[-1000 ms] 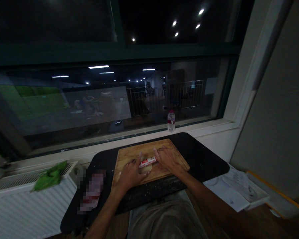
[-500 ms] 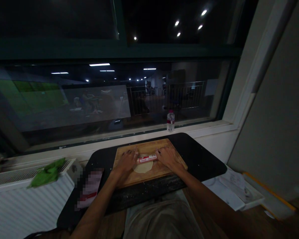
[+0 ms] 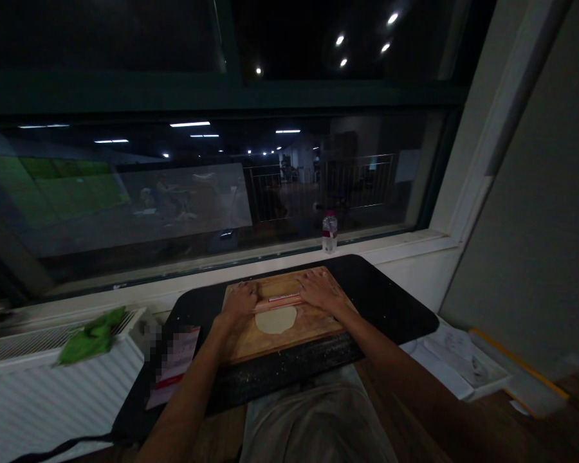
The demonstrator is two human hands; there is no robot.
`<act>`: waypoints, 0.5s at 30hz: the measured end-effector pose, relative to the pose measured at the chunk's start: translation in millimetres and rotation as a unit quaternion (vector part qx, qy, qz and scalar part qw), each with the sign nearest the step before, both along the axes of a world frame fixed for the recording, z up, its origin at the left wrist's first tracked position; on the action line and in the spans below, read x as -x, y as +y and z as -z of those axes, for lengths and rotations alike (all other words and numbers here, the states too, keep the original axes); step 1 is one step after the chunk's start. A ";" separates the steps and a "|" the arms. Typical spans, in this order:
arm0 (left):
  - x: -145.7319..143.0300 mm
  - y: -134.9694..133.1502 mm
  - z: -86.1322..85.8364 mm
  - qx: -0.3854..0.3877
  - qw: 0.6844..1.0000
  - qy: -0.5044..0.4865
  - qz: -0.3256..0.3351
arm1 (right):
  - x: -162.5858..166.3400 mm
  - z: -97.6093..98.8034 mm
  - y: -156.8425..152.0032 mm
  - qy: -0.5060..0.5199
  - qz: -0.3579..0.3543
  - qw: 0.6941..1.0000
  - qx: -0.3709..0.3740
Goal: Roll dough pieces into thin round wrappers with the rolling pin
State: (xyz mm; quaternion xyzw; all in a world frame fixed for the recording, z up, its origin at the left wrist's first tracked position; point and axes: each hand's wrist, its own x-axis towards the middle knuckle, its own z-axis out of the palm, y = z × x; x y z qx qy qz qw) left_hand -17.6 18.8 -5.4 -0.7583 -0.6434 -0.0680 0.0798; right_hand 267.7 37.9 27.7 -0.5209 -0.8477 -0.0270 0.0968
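A pale, flat round of dough [image 3: 276, 320] lies on a wooden cutting board [image 3: 251, 344]. Just beyond the dough, a slim rolling pin [image 3: 280, 301] with a red and white label lies crosswise on the board. My left hand [image 3: 242, 298] rests over the pin's left end, palm down, fingers stretched forward. Over the right end lies my right hand [image 3: 317, 289], its fingers spread and pointing away from me. Both palms cover the ends of the pin, so those ends are hidden.
The board sits on a black table [image 3: 386, 312] dusted with white specks. A partly blurred packet [image 3: 176, 370] lies at its left. On the windowsill stands a water bottle [image 3: 329, 233]. A green cloth [image 3: 91, 335] drapes over the radiator; an open white box [image 3: 456, 363] is at right.
Both hands have moved forward over the board, and the pin has rolled away from me, off the middle of the dough to beyond its far edge. More of the dough shows.
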 end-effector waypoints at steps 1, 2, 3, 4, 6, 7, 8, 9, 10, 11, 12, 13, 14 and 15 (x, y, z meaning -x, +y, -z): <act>0.4 3.3 0.5 0.002 1.000 -0.008 -0.004 | -0.2 2.6 -0.6 0.000 0.003 1.000 0.004; 0.7 5.9 1.1 0.004 1.000 -0.016 -0.007 | -0.4 5.3 -2.2 0.000 0.006 1.000 0.006; 0.8 7.8 1.9 0.005 1.000 -0.024 -0.009 | -0.5 8.0 -4.8 0.000 0.007 1.000 0.007; 0.9 8.8 2.9 0.006 0.999 -0.031 -0.009 | -0.5 10.5 -8.4 0.002 0.006 1.000 0.005; 0.8 8.9 4.9 0.007 0.999 -0.045 -0.004 | 0.1 14.9 -17.8 0.014 0.004 1.000 -0.013; 0.7 8.2 5.8 0.008 0.999 -0.051 -0.002 | 0.7 16.5 -23.2 0.024 0.007 0.999 -0.025; 0.6 7.1 6.5 0.008 0.998 -0.058 0.001 | 1.5 17.6 -29.0 0.035 0.013 0.999 -0.038; 0.5 5.7 6.8 0.008 0.998 -0.063 0.005 | 2.5 18.3 -34.9 0.045 0.024 0.997 -0.049; 0.4 4.0 6.9 0.009 0.998 -0.069 0.010 | 3.6 18.5 -40.8 0.052 0.039 0.996 -0.058; 0.2 2.0 6.8 0.009 0.997 -0.073 0.017 | 4.7 18.3 -46.5 0.057 0.053 0.995 -0.065; 0.0 -0.3 6.4 0.009 0.997 -0.076 0.025 | 5.8 17.8 -52.0 0.059 0.062 0.994 -0.071; -0.2 -3.0 6.0 0.009 0.996 -0.077 0.036 | 6.8 17.0 -57.2 0.058 0.069 0.993 -0.077; -0.5 -5.9 5.6 0.009 0.996 -0.074 0.046 | 7.7 16.1 -62.0 0.057 0.073 0.992 -0.080; -0.9 -9.1 5.2 0.008 0.996 -0.070 0.053 | 8.4 15.1 -66.3 0.056 0.074 0.992 -0.082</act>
